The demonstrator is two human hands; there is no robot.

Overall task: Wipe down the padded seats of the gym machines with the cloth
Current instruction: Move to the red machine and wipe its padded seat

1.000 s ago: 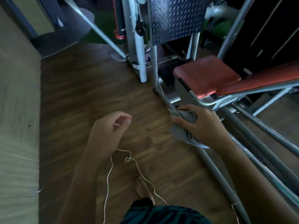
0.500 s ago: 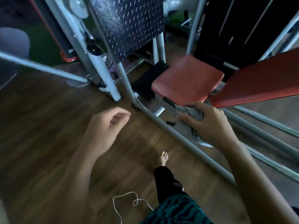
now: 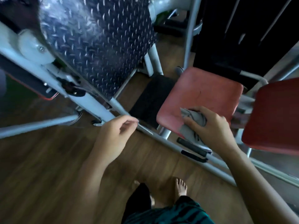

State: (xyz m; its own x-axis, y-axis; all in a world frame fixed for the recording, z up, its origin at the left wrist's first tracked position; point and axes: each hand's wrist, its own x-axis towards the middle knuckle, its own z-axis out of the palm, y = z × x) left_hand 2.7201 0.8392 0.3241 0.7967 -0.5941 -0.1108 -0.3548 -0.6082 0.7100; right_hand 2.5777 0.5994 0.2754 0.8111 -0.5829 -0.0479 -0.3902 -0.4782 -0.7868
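The right hand is in the middle right of the frame. Its fingers are curled tight around one gray cloth. The cloth is bunched up and sits on the near edge of a red seat pad, with its loose end hanging down over that edge.

The left hand is in the middle of the frame, off to the left of the seat and not touching it. Its fingers are loosely curled with the thumb close to the tips, and nothing shows in them.

There are two red pads. The second red pad is at the right edge, just beside the seat. A long gray bar runs slanted along the wood floor between the person's bare foot and the seat, and the right arm reaches over it. Two short black grips lie by that bar, just below the cloth. A black mat lies to the left of the seat. One big bumpy metal plate fills the upper left, with one white wheel beside it.
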